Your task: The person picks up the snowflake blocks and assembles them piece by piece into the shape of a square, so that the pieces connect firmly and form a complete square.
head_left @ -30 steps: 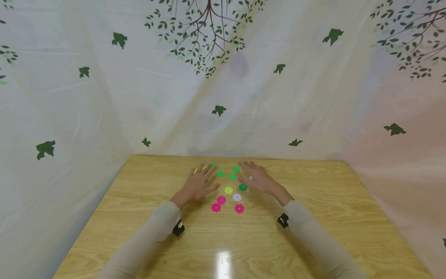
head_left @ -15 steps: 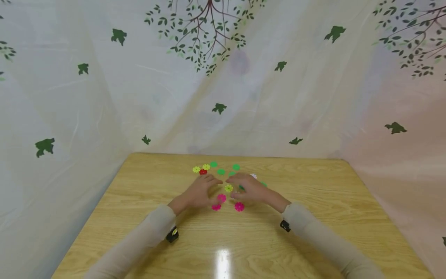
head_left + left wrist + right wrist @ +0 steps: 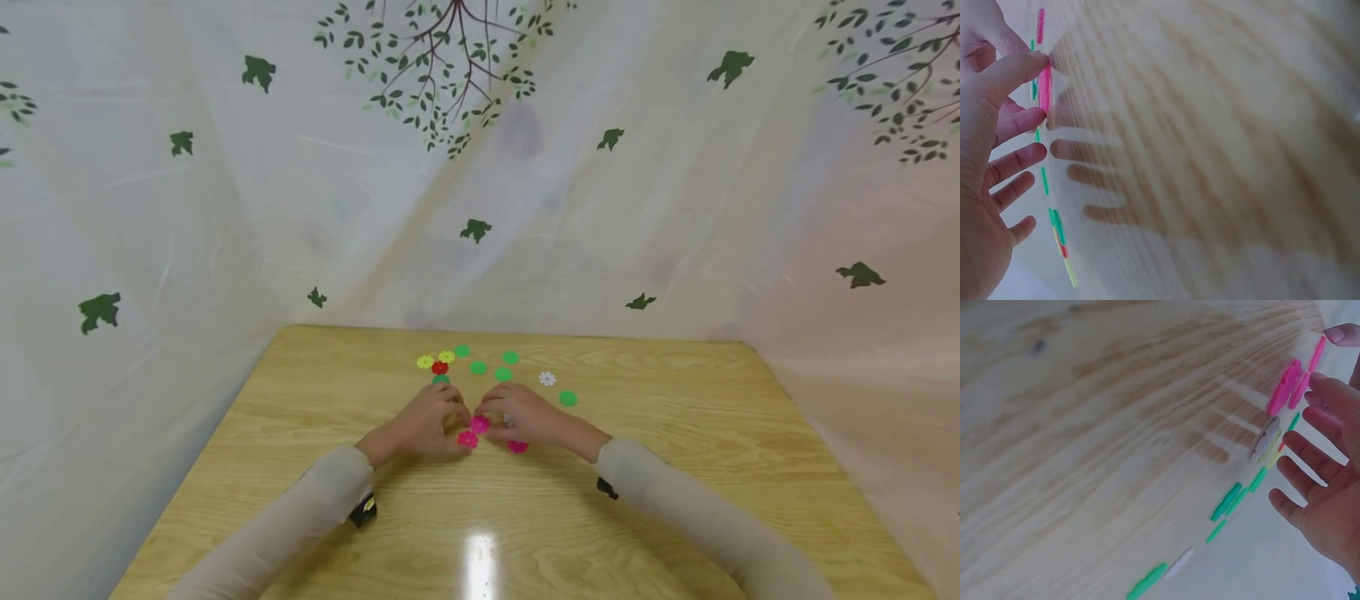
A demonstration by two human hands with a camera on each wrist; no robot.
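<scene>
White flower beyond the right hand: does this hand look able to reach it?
Probably yes: in the head view, the white flower lies near the right hand, with nothing covering it.

Pink flowers [image 3: 468, 438], yellow flowers [image 3: 425, 362], red flower [image 3: 439, 367], white flower [image 3: 547, 378]; green discs [image 3: 568, 398]; wood-grained tan tabletop [image 3: 420, 517]; whitish backdrop [image 3: 375, 208], green bird print [image 3: 476, 231]

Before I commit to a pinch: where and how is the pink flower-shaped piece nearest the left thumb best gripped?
Probably pinch the pink flower-shaped piece by opposite petal edges, bringing the left hand in from the left. It looks thin and flat on the wood-grain table, so its rim offers purchase; another pink piece lies close on its far right, crowding that side.
</scene>
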